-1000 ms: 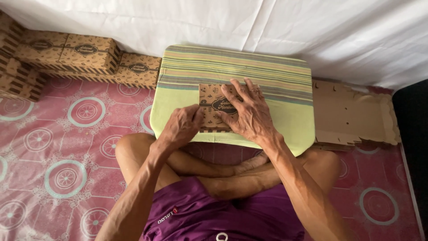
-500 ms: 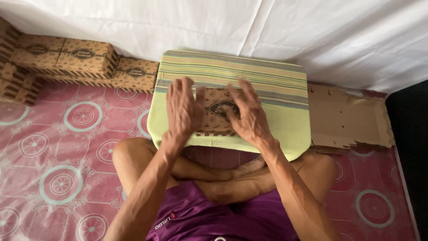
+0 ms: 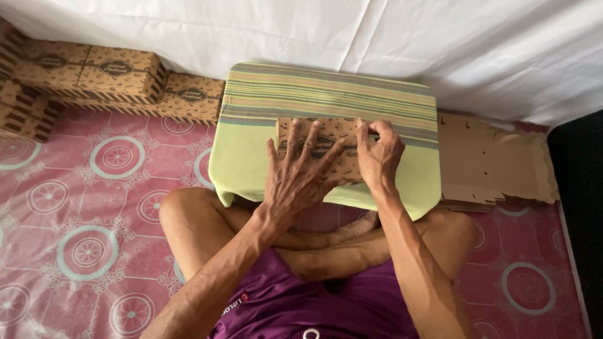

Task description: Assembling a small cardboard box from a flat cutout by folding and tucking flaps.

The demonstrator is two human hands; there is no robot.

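Observation:
A flat brown printed cardboard box blank (image 3: 317, 135) lies on a low stand covered with a green striped cloth (image 3: 251, 163), right in front of my crossed legs. My left hand (image 3: 298, 172) presses flat on the blank with fingers spread wide. My right hand (image 3: 379, 154) is at the blank's right end, its fingers curled and pinching the upper right edge of the cardboard. Both hands hide much of the blank's lower part.
Several assembled brown printed boxes (image 3: 119, 72) are stacked at the far left against a white sheet (image 3: 377, 31). A pile of flat plain cardboard blanks (image 3: 493, 160) lies to the right of the stand. Pink patterned floor covering (image 3: 94, 207) surrounds me.
My left hand slid right across the blank and spread flat over its middle. My right hand moved from lying flat to pinching the blank's right edge.

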